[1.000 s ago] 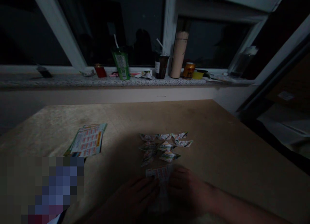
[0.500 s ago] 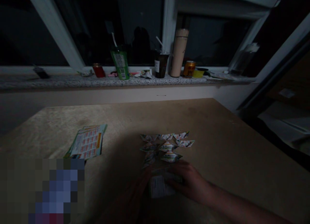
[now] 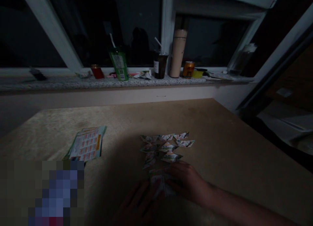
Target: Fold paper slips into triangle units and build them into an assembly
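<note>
A printed paper sheet (image 3: 158, 184) lies on the table at the bottom middle, showing a fold line or an edge down it. My right hand (image 3: 189, 180) grips its right side, fingers curved over the top and thumb on the face. From the lower left my left hand (image 3: 139, 198) reaches over the sheet's left part, its fingers stretched out and apart; deep shadow hides much of it. Just beyond the hands sits a cluster of several folded paper pieces (image 3: 167, 147), pointed in shape and made from similar printed paper.
A stack of printed leaflets (image 3: 88, 143) lies on the table (image 3: 195, 116) at left. On the windowsill (image 3: 137, 83) stand a green cup (image 3: 119, 64), a dark cup (image 3: 160, 66), a pink flask (image 3: 178, 53), an orange can (image 3: 188, 70) and a red jar (image 3: 97, 71). Blurred blocks cover the lower left corner.
My left hand has moved right onto the sheet, its fingers spreading over the left part. My right hand stays at the sheet's right side. The view has shifted slightly.
</note>
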Tool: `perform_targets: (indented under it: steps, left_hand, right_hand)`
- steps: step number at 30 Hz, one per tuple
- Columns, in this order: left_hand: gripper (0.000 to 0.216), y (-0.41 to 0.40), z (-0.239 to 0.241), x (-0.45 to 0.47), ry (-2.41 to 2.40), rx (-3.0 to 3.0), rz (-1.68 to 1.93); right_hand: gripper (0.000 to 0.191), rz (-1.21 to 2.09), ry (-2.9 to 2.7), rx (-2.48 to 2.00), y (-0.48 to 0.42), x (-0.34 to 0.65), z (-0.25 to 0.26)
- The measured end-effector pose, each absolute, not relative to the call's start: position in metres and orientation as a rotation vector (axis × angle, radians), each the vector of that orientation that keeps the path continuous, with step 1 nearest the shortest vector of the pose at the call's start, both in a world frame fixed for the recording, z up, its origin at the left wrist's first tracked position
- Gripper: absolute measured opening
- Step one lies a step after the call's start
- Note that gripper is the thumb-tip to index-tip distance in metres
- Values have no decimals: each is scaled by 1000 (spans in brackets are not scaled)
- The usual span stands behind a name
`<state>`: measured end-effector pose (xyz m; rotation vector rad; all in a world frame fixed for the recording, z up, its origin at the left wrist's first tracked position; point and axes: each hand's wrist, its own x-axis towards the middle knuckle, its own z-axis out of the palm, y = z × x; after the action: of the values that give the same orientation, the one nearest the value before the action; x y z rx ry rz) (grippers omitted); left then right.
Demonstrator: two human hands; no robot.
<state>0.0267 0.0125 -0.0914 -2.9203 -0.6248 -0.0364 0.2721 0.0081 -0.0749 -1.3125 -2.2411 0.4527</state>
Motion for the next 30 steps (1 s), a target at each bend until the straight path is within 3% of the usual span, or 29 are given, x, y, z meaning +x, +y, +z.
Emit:
perform_targets:
  steps: [7, 24, 30]
  left_hand:
    - [81, 14, -77, 28, -628, -2849, -13]
    - [69, 13, -88, 27, -617, -2779, -207]
    - [72, 15, -75, 34, -643, -2899, 16]
  right_hand:
    - [34, 228, -2260, -1410, 4, 269, -80]
    - [20, 274, -2146, -1446, 7, 266, -74]
    - [15, 204, -2151, -1434, 10, 265, -73]
